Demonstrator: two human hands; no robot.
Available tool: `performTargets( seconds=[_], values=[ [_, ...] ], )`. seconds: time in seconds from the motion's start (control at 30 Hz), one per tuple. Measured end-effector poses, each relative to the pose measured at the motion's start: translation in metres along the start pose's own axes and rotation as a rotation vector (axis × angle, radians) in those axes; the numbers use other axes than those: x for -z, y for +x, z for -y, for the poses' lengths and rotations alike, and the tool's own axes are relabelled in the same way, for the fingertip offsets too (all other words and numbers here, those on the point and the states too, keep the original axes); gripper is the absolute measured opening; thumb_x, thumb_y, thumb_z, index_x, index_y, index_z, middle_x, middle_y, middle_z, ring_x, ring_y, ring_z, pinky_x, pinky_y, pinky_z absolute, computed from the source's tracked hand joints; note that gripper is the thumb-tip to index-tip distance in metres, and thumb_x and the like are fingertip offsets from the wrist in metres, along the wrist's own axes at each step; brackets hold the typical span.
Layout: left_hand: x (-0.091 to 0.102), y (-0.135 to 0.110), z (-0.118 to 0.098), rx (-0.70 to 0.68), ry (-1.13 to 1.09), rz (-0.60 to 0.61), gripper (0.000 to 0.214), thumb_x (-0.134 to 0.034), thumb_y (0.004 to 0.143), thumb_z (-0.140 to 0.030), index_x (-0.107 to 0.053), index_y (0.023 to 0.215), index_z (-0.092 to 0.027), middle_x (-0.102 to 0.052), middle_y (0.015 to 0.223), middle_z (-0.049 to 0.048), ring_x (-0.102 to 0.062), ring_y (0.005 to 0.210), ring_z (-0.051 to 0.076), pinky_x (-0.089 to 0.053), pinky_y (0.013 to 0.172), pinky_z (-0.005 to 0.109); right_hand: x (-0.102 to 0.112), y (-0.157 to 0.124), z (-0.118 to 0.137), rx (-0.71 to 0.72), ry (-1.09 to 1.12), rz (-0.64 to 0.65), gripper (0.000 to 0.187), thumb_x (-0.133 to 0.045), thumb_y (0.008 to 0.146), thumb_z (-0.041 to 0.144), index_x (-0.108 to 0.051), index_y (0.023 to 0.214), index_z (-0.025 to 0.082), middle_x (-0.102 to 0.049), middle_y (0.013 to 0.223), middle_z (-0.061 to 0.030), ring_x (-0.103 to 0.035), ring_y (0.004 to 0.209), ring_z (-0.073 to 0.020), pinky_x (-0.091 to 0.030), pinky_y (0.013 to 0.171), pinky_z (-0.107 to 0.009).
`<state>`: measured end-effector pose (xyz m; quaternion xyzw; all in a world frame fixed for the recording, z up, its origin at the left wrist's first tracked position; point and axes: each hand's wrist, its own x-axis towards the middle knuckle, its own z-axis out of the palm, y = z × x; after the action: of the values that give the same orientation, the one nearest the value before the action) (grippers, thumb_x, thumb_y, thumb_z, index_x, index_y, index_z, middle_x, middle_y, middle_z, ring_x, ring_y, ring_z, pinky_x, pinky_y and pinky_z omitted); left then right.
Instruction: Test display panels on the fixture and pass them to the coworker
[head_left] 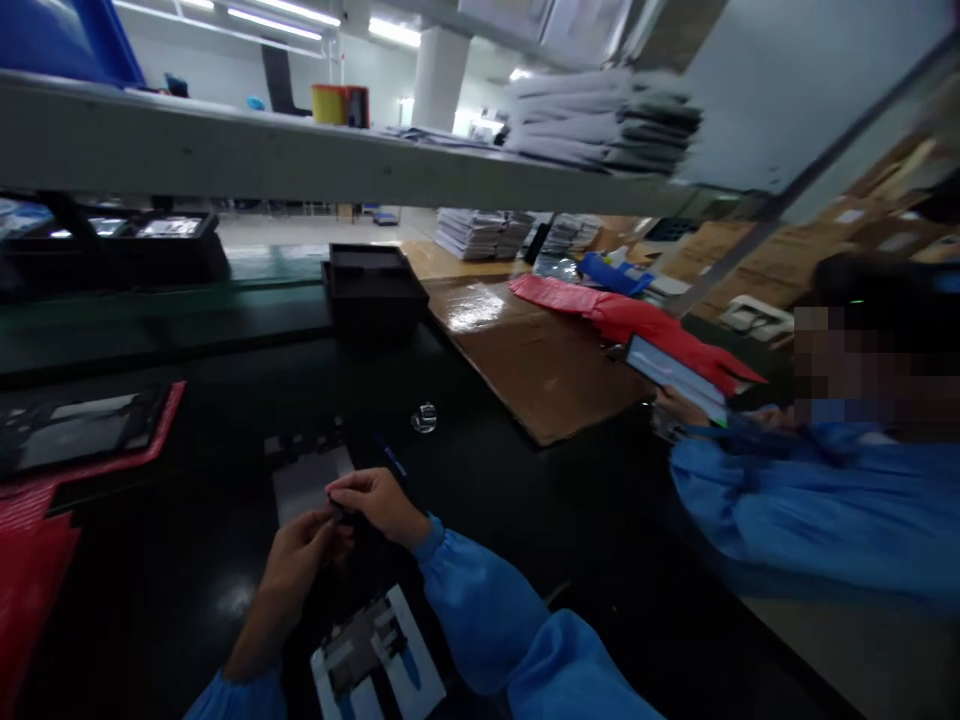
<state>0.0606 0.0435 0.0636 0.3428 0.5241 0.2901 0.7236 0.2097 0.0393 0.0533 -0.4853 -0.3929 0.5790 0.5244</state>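
At the left edge of the black workbench [150, 610] we see a red plastic sheet [30, 590], and just beyond it a dark screen panel [79, 430] lying on a red mat [112, 465]. Farther off on that side stand black trays [169, 245]. Moving right, our left hand [296, 570] and right hand [379, 505] meet above the bench, with their fingers drawn together and clamped on a small dark piece [337, 510], which is partly hidden, so we cannot tell what it is. It sits between the hands, just near a grey sheet [307, 480]. Below our hands lies a white-edged panel [375, 650], and beside them are a blue pen [391, 460] and a clear round piece [424, 418]. Far ahead, a black tray [375, 285] stands near a brown cardboard sheet [525, 370], under a shelf [225, 150] stacked with papers [600, 120]. To our right, a co-worker's hand [679, 405] holds a tablet [671, 375] over a red bag [637, 320], with a blue sleeve [810, 510] reaching in from the right.
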Motion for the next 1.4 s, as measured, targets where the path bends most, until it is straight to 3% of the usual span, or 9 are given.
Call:
performTargets(
  seconds=[0.1,0.23,0.43,0.83,1.1,1.4],
  values=[
    [-0.001,0.003,0.004,-0.021,-0.016,0.044,0.032,-0.091,0.060,-0.024,-0.067,0.079,-0.013,-0.075,0.067,0.0067,-0.070,0.054,0.018,-0.054,0.052,0.024,-0.002,-0.001,-0.005,0.002,-0.004,-0.026,0.041,-0.088,0.058,0.051,-0.073,0.079,0.018,-0.070,0.077,-0.0009,-0.062,0.072,-0.0158,-0.050,0.074,-0.031],
    [0.000,0.006,0.009,-0.037,-0.075,0.081,0.046,-0.095,0.056,-0.040,-0.065,0.079,-0.014,-0.074,0.067,0.0064,-0.070,0.056,0.017,-0.054,0.055,0.025,-0.003,0.002,-0.013,0.011,0.000,-0.051,0.036,-0.087,0.061,0.047,-0.067,0.075,0.020,-0.069,0.076,-0.0008,-0.064,0.074,-0.0166,-0.050,0.072,-0.030],
    [0.002,0.006,0.012,-0.082,-0.092,0.123,0.059,-0.093,0.053,-0.057,-0.068,0.083,-0.013,-0.076,0.074,0.0087,-0.071,0.060,0.017,-0.055,0.059,0.025,-0.004,0.002,-0.017,0.006,-0.044,-0.041,0.041,-0.087,0.062,0.054,-0.065,0.074,0.021,-0.069,0.075,-0.0019,-0.064,0.071,-0.0180,-0.052,0.067,-0.031],
    [0.003,0.006,0.012,-0.054,-0.042,0.129,0.033,-0.086,0.072,-0.038,-0.067,0.080,-0.013,-0.076,0.074,0.0095,-0.071,0.061,0.018,-0.056,0.062,0.028,-0.002,0.002,-0.017,0.033,-0.122,-0.075,0.043,-0.083,0.066,0.058,-0.063,0.077,0.021,-0.066,0.073,-0.0013,-0.063,0.067,-0.0174,-0.052,0.067,-0.032],
    [-0.001,0.000,0.004,-0.005,-0.036,0.058,0.012,-0.075,0.084,-0.018,-0.067,0.079,-0.010,-0.074,0.070,0.0081,-0.070,0.059,0.014,-0.056,0.061,0.024,-0.002,0.001,-0.014,0.099,-0.209,-0.079,0.038,-0.080,0.071,0.056,-0.065,0.077,0.021,-0.068,0.074,-0.0035,-0.064,0.071,-0.0199,-0.054,0.069,-0.034],
    [0.001,0.007,0.014,-0.040,-0.009,0.076,0.028,-0.081,0.077,-0.035,-0.066,0.073,-0.012,-0.072,0.066,0.0059,-0.069,0.058,0.016,-0.057,0.059,0.027,-0.001,0.001,-0.017,0.142,-0.258,-0.056,0.028,-0.076,0.075,0.047,-0.066,0.077,0.021,-0.069,0.075,-0.0031,-0.064,0.070,-0.0188,-0.053,0.065,-0.031]
  ],
)
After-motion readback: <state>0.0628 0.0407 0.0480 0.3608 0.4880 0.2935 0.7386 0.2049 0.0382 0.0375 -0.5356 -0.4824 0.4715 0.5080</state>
